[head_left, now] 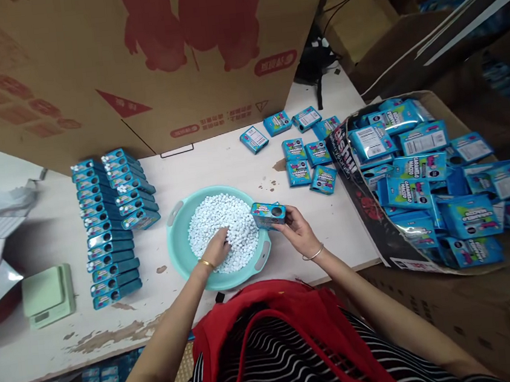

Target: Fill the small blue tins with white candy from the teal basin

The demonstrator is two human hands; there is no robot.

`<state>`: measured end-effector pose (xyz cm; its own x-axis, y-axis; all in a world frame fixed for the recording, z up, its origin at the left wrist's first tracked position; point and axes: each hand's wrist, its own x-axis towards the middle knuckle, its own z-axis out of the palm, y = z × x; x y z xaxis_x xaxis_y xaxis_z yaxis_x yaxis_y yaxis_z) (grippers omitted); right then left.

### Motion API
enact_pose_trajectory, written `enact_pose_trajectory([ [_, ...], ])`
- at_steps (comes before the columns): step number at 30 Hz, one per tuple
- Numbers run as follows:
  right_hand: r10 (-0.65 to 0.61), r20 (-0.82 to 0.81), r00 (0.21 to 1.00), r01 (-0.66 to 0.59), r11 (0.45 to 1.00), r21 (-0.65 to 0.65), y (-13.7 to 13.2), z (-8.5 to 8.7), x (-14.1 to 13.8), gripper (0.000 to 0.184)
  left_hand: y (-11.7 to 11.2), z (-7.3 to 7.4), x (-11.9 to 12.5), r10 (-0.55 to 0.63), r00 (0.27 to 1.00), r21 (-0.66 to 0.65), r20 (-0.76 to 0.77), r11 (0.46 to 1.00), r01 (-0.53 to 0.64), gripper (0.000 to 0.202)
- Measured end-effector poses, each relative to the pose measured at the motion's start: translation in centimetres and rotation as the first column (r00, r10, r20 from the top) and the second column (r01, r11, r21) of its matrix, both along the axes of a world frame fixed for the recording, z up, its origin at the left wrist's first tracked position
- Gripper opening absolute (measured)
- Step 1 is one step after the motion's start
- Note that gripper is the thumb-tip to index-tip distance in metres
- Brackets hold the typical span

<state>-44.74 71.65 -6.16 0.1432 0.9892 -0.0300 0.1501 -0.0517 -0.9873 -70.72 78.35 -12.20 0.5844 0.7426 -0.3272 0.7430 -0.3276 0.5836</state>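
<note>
Across the back of a worn white surface (198, 168) stands a large brown cardboard box (59, 59), its top cut off by the frame. Small white pellets (214, 216) fill much of a round turquoise plastic basin (181, 259); the left hand (217, 248) reaches down with fingertips buried among them, so whether they close on any cannot be told. Over the basin's right rim, the right hand (301, 233) grips a small blue printed carton (263, 216) by its end, some fingers hidden behind it; its contents cannot be made out.
</note>
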Motion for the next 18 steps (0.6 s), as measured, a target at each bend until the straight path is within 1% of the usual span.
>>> enact_pose_trajectory([
  [2,0.008,0.087,0.996,-0.01,1.0,0.022,0.0,0.1,0.2,0.046,0.1,1.6,-0.6,-0.011,0.999,0.006,0.049,1.0,0.011,0.033],
  [4,-0.007,0.191,0.982,-0.004,0.998,0.059,0.1,0.5,0.4,0.044,0.2,3.9,-1.7,-0.018,0.996,0.022,0.09,1.0,0.016,0.027],
  [7,-0.028,0.32,0.947,-0.014,0.992,0.128,0.3,1.2,0.3,0.038,0.5,8.1,-3.2,-0.018,0.989,0.056,0.147,0.998,0.01,0.024],
  [10,0.044,0.395,0.918,-0.118,0.979,0.166,0.7,1.8,-0.4,0.037,0.8,12.1,-4.0,-0.035,0.988,0.075,0.15,0.997,0.023,0.024],
  [12,0.098,0.432,0.897,-0.198,0.961,0.192,1.0,2.0,-1.2,0.039,0.9,14.3,-4.0,-0.069,0.99,0.087,0.121,0.995,0.058,0.025],
  [14,0.139,0.463,0.875,-0.266,0.938,0.221,1.2,2.0,-2.2,0.043,0.9,15.9,-3.6,-0.123,0.99,0.101,0.07,0.988,0.116,0.025],
  [16,0.164,0.493,0.854,-0.314,0.919,0.237,1.3,1.9,-3.1,0.044,0.9,17.3,-3.0,-0.178,0.984,0.118,-0.026,0.977,0.18,0.023],
  [18,0.173,0.52,0.836,-0.339,0.909,0.242,1.3,1.6,-3.9,0.045,0.7,18.7,-2.1,-0.202,0.965,0.131,-0.17,0.965,0.225,0.022],
])
